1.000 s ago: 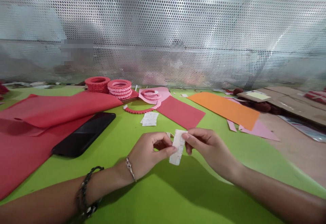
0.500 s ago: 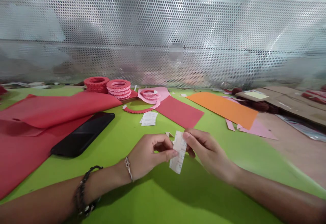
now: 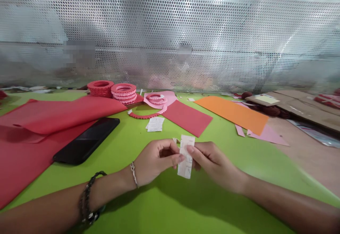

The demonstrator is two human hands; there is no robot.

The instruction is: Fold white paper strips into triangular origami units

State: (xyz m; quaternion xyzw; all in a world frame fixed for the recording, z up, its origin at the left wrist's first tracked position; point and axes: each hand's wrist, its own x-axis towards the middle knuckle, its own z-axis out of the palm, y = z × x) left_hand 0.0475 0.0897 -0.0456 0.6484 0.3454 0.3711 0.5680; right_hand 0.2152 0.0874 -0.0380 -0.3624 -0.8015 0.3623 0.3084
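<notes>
Right hand (image 3: 219,163) moved down one paper strip (image 3: 183,170), two ring stacks (image 3: 124,95) beyond.

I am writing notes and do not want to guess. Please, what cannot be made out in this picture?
In the head view:
White slip: writing too small to read; left hand and right hand cover part.
Right hand: some fingertips hidden behind the slip.
Perforated metal panel: blurs whatever is beyond it.
Large red sheet: cut off by the left edge.
Brown cardboard: cut off by the right edge.
Small printed papers: text too small.
</notes>
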